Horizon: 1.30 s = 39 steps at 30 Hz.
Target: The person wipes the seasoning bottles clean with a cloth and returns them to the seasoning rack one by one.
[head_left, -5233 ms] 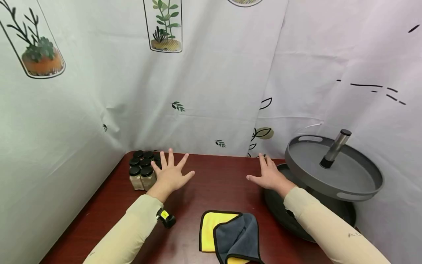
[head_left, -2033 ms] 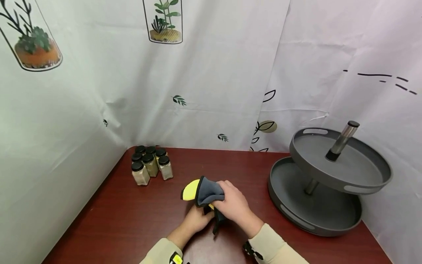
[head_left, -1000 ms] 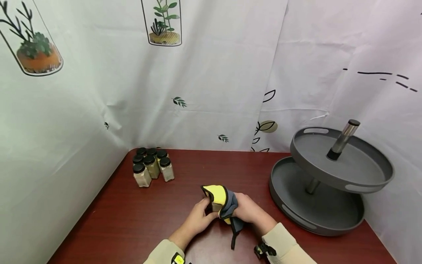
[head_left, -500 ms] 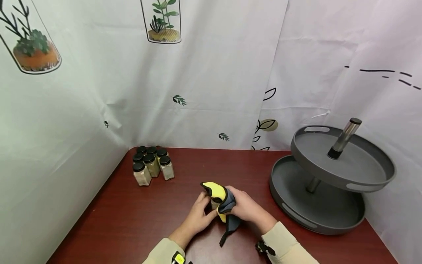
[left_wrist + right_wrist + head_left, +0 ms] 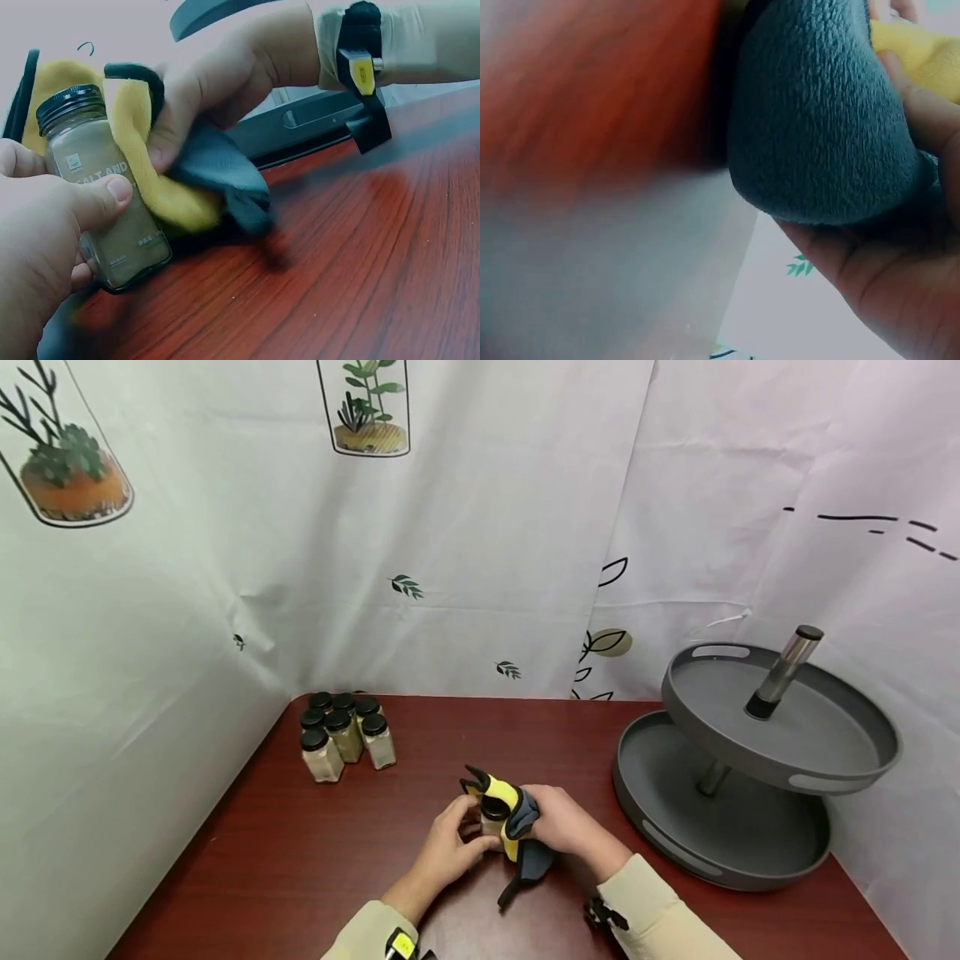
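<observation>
A square glass spice jar (image 5: pixel 124 225) with a black lid and brownish-grey contents is gripped by my left hand (image 5: pixel 442 857), its thumb across the label, where "SALT AND" is readable. It leans slightly in the left wrist view. My right hand (image 5: pixel 567 824) holds a yellow and grey cloth (image 5: pixel 534 858) with black edging. The cloth bunches against the jar's right side, and one corner hangs down toward the table. In the right wrist view, the cloth's grey side (image 5: pixel 817 120) bulges in front of the fingers. The black lid (image 5: pixel 494 808) shows between the hands.
Several black-lidded spice jars (image 5: pixel 345 739) are grouped at the table's back left corner. On the right stands a grey two-tier round tray (image 5: pixel 720 843) with a metal post (image 5: pixel 783 672). A white printed curtain (image 5: pixel 480 527) rises behind the reddish-brown table (image 5: pixel 262 860).
Earlier, both hands were spread and the cloth lay on the table; then the hands took up the jar and cloth. Since half a second ago, the cloth has shifted, exposing the jar's lid.
</observation>
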Available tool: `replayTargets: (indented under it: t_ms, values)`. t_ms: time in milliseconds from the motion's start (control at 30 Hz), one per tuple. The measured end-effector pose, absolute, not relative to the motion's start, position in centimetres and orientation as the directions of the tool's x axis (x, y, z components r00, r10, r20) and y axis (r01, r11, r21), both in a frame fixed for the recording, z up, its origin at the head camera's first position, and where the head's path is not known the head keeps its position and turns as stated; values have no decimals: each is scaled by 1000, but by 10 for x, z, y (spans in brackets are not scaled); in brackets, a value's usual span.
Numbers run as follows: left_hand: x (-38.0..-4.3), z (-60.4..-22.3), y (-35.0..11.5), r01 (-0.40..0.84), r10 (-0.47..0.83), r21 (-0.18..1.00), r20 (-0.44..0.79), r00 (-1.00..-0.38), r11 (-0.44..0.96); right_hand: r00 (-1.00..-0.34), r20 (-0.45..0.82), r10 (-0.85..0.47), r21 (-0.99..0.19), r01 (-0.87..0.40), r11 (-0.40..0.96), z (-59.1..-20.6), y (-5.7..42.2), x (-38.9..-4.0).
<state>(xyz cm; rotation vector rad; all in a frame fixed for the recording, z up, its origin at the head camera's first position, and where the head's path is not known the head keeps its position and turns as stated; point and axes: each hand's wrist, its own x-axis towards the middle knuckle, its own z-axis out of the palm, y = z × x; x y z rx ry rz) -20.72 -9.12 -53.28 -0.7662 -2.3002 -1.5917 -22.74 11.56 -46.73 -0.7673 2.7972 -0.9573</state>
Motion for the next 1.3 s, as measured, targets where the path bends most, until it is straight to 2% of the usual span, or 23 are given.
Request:
replayTargets:
  t_ms: [133,333,433,500,700,1000,1167,1300]
  values:
    - [-206,-531,-94,540,271,805,478,-835,246,-862,60,-503,-526,-455,718,-470,109,-226]
    - [-203,-530,-93,507,226,774,454,-862,380,-903,56,-426,-628,-363,688,-459,105,-220]
    - [-203,-529,-91,528,230,707,479,-847,471,-923,87,-375,-646,-339,684,-455,105,-216]
    - [-203,-528,-90,556,245,676,506,-827,483,-928,110,-356,-627,-343,700,-457,104,-214]
    - [-207,-528,-93,617,296,707,542,-787,347,-922,57,-384,-552,-349,757,-469,105,-217]
    - [-201,-523,-92,608,329,745,521,-787,274,-926,58,-373,-679,-311,665,-458,112,-217]
    - [-192,-508,-88,607,336,747,518,-787,270,-922,27,-385,-593,-325,736,-468,110,-218]
    - [-199,-526,-89,581,304,755,501,-810,303,-922,13,-388,-565,-326,758,-466,109,-217]
